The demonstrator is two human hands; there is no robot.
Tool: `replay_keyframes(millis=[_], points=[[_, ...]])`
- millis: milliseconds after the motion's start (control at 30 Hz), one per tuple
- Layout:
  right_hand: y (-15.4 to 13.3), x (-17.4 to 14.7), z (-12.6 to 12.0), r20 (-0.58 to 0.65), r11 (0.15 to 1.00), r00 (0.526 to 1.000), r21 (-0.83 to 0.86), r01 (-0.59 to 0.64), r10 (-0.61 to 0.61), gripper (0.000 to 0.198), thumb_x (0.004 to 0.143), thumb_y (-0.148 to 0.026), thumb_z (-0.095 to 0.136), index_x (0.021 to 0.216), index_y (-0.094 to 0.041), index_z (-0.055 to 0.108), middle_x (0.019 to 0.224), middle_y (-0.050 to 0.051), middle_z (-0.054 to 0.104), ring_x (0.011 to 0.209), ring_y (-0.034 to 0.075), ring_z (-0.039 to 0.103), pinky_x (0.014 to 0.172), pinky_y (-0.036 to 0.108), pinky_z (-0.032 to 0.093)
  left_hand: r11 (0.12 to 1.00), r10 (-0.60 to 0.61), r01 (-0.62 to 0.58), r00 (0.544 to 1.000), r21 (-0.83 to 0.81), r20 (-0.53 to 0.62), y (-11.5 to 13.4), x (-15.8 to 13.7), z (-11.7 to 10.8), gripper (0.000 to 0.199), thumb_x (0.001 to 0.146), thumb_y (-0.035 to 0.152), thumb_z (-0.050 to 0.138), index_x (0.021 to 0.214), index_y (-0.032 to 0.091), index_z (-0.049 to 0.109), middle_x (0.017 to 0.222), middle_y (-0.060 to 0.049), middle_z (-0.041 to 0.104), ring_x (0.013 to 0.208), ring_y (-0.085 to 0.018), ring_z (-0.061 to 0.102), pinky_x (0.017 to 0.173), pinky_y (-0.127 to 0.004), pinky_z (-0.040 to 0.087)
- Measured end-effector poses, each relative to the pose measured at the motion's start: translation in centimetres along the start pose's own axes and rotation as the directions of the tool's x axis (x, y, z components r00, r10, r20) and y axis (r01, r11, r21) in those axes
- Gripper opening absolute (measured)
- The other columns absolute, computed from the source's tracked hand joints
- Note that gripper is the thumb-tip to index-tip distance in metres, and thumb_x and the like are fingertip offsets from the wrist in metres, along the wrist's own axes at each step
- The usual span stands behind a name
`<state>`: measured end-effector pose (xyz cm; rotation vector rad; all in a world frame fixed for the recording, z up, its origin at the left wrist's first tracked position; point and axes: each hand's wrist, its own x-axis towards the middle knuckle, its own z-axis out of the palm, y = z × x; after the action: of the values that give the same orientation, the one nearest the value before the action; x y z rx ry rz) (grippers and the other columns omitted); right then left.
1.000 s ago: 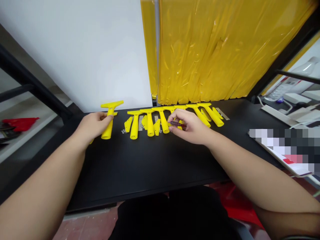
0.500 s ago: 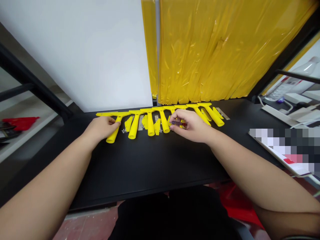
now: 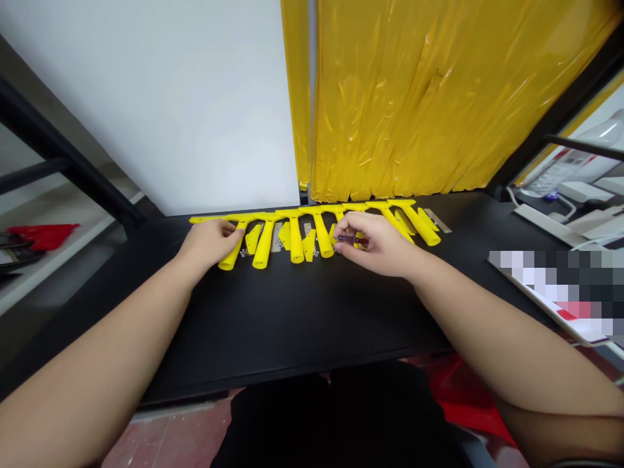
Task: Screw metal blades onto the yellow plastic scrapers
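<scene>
A row of T-shaped yellow plastic scraper handles lies along the back of the black table, hollow ends facing me. My left hand grips the leftmost scraper handle near its neck, thumb along its side. In my right hand, the fingers are closed round a small screwdriver with a purplish see-through grip. This hand hovers over the right half of the row and hides part of it. Between the handles lie small yellow plates, thin metal blades and tiny screws.
Behind the black table stand a white panel and a yellow plastic sheet. On the right are a white-edged tray, partly blurred out, and a plastic bottle. Shelving with a red packet stands at left.
The leftmost scraper handle has shifted, its hollow end swinging right and slightly away from me, with my left hand moving along. My right hand keeps the screwdriver in nearly the same place.
</scene>
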<state>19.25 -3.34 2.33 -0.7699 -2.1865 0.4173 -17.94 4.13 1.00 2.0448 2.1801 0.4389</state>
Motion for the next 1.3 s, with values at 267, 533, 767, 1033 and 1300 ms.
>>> replay_keyframes(millis=[267,533,767,1033,1300], points=[[0.0,0.0,-0.2,-0.005,1.0,1.0,0.003,-0.018,0.018,0.008,0.093,-0.018,0.069,0.095,-0.023,0.062,0.091,0.003,0.068,0.08,0.019,0.061,0.074,0.034,0.05,0.831,0.543,-0.537,0.84,-0.144,0.001,-0.2,-0.9,-0.2,0.057,0.093,0.054,0.058,0.14,0.023,0.068,0.15,-0.01,0.065,0.14,-0.033,0.059,0.125,-0.045,0.042],[0.0,-0.1,-0.4,0.006,1.0,1.0,-0.002,-0.026,0.026,0.009,0.093,-0.019,0.069,0.094,-0.024,0.062,0.091,0.004,0.068,0.081,0.019,0.061,0.073,0.034,0.05,0.742,0.666,-0.623,0.727,-0.248,0.168,-0.7,-1.7,-0.2,0.066,0.095,0.056,0.065,0.155,0.028,0.06,0.168,-0.007,0.051,0.156,-0.034,0.045,0.133,-0.051,0.031],[0.1,-0.2,-0.4,0.015,1.0,1.0,0.003,-0.012,0.012,0.009,0.094,-0.017,0.069,0.095,-0.023,0.062,0.092,0.004,0.069,0.08,0.018,0.062,0.074,0.033,0.051,0.743,0.667,-0.626,0.724,-0.236,0.177,-0.9,-1.5,0.0,0.069,0.094,0.061,0.067,0.154,0.028,0.062,0.166,-0.008,0.054,0.153,-0.034,0.049,0.132,-0.053,0.034],[0.3,-0.2,-0.3,0.02,1.0,1.0,0.006,-0.001,0.001,0.011,0.093,-0.014,0.069,0.095,-0.022,0.062,0.091,0.003,0.068,0.079,0.017,0.061,0.073,0.031,0.051,0.715,0.698,-0.671,0.702,-0.196,0.141,-0.9,-1.5,0.4,0.079,0.093,0.072,0.063,0.156,0.024,0.06,0.161,-0.011,0.059,0.148,-0.035,0.056,0.128,-0.054,0.042],[0.3,-0.3,-0.3,0.027,1.0,1.0,0.005,0.006,-0.006,0.011,0.093,-0.013,0.069,0.095,-0.021,0.063,0.091,0.003,0.068,0.079,0.016,0.061,0.073,0.031,0.051,0.715,0.699,-0.683,0.703,-0.148,0.133,-1.2,-1.3,-0.1,0.079,0.096,0.072,0.061,0.158,0.024,0.057,0.163,-0.01,0.057,0.15,-0.034,0.054,0.128,-0.052,0.041]])
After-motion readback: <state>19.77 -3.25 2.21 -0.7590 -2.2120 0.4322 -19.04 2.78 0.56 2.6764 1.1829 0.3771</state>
